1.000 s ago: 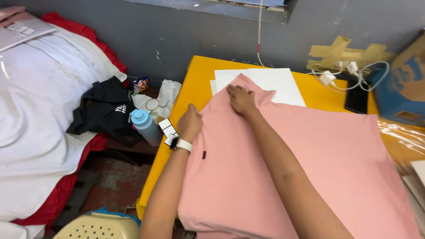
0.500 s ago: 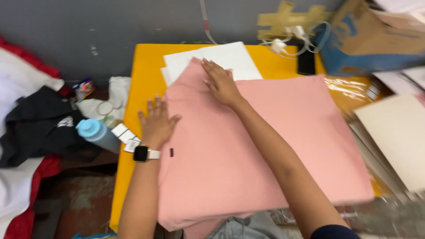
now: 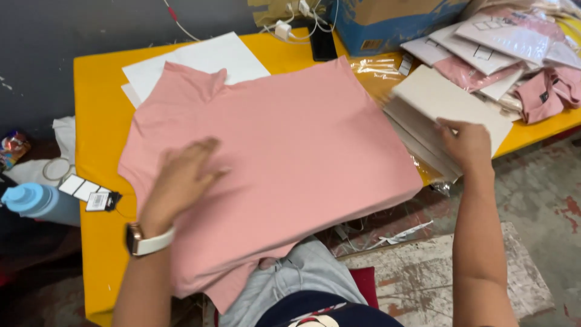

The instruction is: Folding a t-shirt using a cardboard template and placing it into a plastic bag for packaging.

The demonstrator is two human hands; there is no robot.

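Yellow surface (image 3: 100,121) ran against a grey wall and carried everything, largest item being a pink T-shirt (image 3: 290,151) spread flat, collar toward the wall, hem hanging off the near edge over the person's lap. White sheets of paper (image 3: 206,57) poked out from under the collar end. Right of the shirt sat a stack of beige cardboard sheets (image 3: 442,103), long axis tilted from near-left to far-right, its left edge just beside the shirt's right side on clear plastic film. Further right lay a pile of bagged pink garments (image 3: 514,54), and a blue cardboard box (image 3: 387,21) stood at the back. Left hand (image 3: 181,181) lay palm-down on the shirt's near-left part, fingers loosely spread and blurred, a white-strapped watch (image 3: 145,242) on the wrist. Right hand (image 3: 466,142) was off the shirt, at the near corner of the cardboard stack, fingers curled over the top sheet's edge; whether it pinched one sheet or several I couldn't tell. So cardboard lay directly under the right fingers, well apart from the left hand; right arm clearly nearer. Small stuff: hang tags (image 3: 88,194) at the left edge, blue bottle (image 3: 36,203) off the surface beside them.
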